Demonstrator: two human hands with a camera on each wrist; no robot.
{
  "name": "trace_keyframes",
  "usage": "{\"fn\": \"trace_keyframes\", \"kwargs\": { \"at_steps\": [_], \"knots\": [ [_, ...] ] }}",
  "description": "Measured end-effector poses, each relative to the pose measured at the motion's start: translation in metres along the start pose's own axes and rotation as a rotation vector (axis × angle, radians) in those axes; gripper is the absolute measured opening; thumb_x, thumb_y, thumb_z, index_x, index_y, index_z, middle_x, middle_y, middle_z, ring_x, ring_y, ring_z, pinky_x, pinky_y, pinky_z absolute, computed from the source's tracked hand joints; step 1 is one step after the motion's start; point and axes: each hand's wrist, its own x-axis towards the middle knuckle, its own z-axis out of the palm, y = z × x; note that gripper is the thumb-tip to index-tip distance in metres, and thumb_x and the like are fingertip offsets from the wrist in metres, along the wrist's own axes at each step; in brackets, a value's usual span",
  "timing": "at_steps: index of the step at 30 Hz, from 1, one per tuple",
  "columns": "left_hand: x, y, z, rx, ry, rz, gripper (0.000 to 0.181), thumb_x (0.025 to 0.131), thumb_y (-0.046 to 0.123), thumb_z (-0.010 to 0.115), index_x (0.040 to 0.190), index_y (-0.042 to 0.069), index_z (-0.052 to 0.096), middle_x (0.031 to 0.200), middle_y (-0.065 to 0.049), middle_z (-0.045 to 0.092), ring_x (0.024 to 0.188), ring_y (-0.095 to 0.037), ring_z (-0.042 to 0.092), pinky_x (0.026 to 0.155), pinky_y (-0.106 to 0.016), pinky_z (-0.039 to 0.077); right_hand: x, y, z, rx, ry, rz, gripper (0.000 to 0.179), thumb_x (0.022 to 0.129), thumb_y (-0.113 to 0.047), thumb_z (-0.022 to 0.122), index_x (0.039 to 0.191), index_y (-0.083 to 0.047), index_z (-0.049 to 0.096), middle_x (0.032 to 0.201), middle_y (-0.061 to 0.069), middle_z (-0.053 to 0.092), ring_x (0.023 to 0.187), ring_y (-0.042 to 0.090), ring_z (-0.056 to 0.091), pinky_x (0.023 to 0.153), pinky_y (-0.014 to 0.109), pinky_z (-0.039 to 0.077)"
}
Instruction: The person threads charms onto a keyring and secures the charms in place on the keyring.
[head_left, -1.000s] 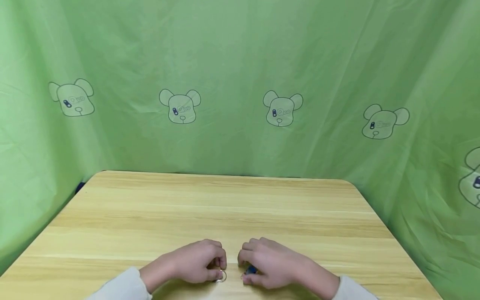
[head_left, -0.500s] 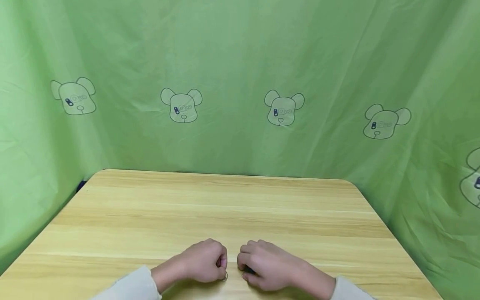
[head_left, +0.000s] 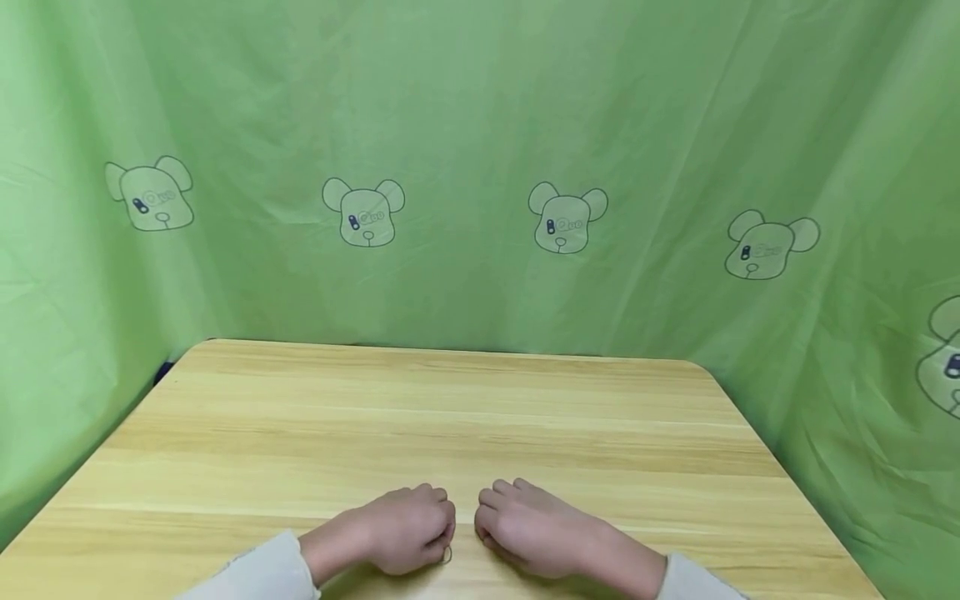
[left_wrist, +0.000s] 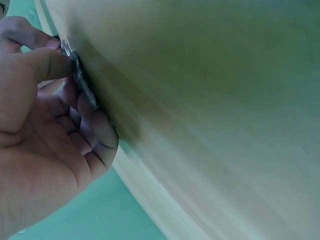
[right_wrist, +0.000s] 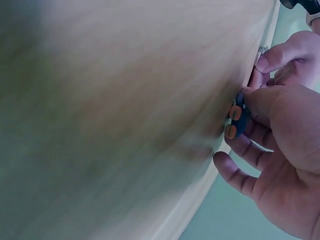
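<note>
My left hand (head_left: 408,529) pinching a dark flat piece (left_wrist: 83,82), a thin ring (head_left: 450,555) showing by its fingertips, my right hand (head_left: 531,531) pinching a small blue-and-orange piece (right_wrist: 240,120), hands near but apart, both pieces close to the wooden table (head_left: 450,417).

The person wears pale, off-white long sleeves, the left sleeve (head_left: 251,573) marked by a faint darker patch too small to make out, the right sleeve (head_left: 693,580) looking slightly greyer. Both end in plain edges short of the bare hands (head_left: 408,532). The right wrist view shows a whitish band (right_wrist: 313,19) by a black, rounded piece (right_wrist: 301,5), partly cut off.
</note>
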Motion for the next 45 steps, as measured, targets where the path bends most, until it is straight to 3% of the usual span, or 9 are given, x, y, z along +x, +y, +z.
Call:
{"fn": "trace_keyframes", "kwargs": {
  "at_steps": [6,11,12,16,19,27,34,38,45],
  "knots": [
    [-0.003,0.000,-0.002,0.060,-0.045,0.022,0.015,0.101,0.027,0.061,0.089,0.020,0.055,0.083,0.011,0.042,0.076,-0.006,0.040,0.064,-0.020,0.039,-0.001,-0.001,0.001,-0.001,0.006,0.008,0.010,0.102,-0.021,0.064,0.094,-0.021,0.057,0.088,-0.014,0.045,0.082,0.005,0.039,0.068,0.017,0.034],
    [-0.007,-0.004,-0.004,-0.038,-0.034,0.008,0.011,0.104,0.022,0.057,0.094,0.020,0.054,0.087,0.012,0.043,0.083,-0.005,0.040,0.074,-0.019,0.045,-0.001,0.001,0.002,0.073,0.052,0.030,0.010,0.101,-0.017,0.063,0.095,-0.020,0.057,0.089,-0.015,0.048,0.084,0.005,0.039,0.072,0.017,0.036],
    [-0.007,-0.005,-0.005,-0.059,-0.029,0.003,0.011,0.105,0.021,0.055,0.094,0.020,0.054,0.088,0.012,0.043,0.083,-0.005,0.040,0.081,-0.021,0.048,0.000,0.001,0.002,0.095,0.063,0.034,0.010,0.101,-0.016,0.064,0.095,-0.020,0.057,0.089,-0.015,0.050,0.084,0.005,0.040,0.072,0.017,0.037],
    [-0.007,-0.008,-0.004,-0.143,-0.005,-0.002,0.014,0.108,0.018,0.051,0.094,0.020,0.053,0.086,0.013,0.045,0.083,-0.004,0.041,0.087,-0.022,0.048,0.000,0.005,0.002,0.222,0.106,0.067,0.010,0.100,-0.015,0.066,0.094,-0.021,0.061,0.090,-0.018,0.056,0.085,0.003,0.042,0.076,0.018,0.040],
    [-0.007,-0.009,-0.004,-0.175,0.024,-0.004,0.014,0.107,0.017,0.054,0.093,0.020,0.054,0.085,0.015,0.047,0.082,-0.004,0.042,0.077,-0.019,0.046,0.001,0.008,0.002,0.316,0.129,0.097,0.009,0.099,-0.015,0.067,0.095,-0.023,0.064,0.091,-0.019,0.060,0.085,0.002,0.043,0.077,0.018,0.041],
    [-0.005,-0.015,-0.005,-0.222,0.048,-0.010,0.012,0.097,0.019,0.070,0.091,0.021,0.060,0.085,0.017,0.051,0.085,-0.001,0.046,0.079,-0.020,0.046,0.003,0.011,-0.002,0.383,0.137,0.075,0.013,0.097,-0.010,0.069,0.094,-0.021,0.065,0.089,-0.019,0.062,0.081,0.001,0.042,0.073,0.016,0.038],
    [0.004,-0.012,-0.004,-0.272,0.048,-0.029,0.013,0.086,0.012,0.073,0.081,0.020,0.064,0.070,0.016,0.054,0.064,0.001,0.050,0.062,-0.017,0.047,0.006,0.011,-0.003,0.510,0.092,0.142,0.013,0.098,-0.008,0.067,0.095,-0.020,0.065,0.088,-0.018,0.058,0.080,0.000,0.045,0.073,0.016,0.044],
    [0.005,-0.008,-0.006,-0.239,0.007,-0.047,0.016,0.090,0.012,0.071,0.078,0.021,0.064,0.070,0.016,0.053,0.061,0.001,0.049,0.061,-0.017,0.046,0.005,0.013,-0.003,0.646,0.057,0.230,0.012,0.100,-0.008,0.064,0.099,-0.020,0.065,0.089,-0.017,0.058,0.083,0.000,0.050,0.077,0.020,0.048],
    [0.003,-0.003,-0.008,-0.022,-0.086,-0.045,0.011,0.100,0.024,0.064,0.090,0.022,0.059,0.084,0.012,0.047,0.078,-0.003,0.046,0.067,-0.020,0.048,0.007,0.018,-0.004,0.911,0.081,0.301,0.011,0.099,-0.002,0.063,0.100,-0.012,0.067,0.088,-0.003,0.066,0.082,0.004,0.060,0.075,0.024,0.055]
  ]
}}
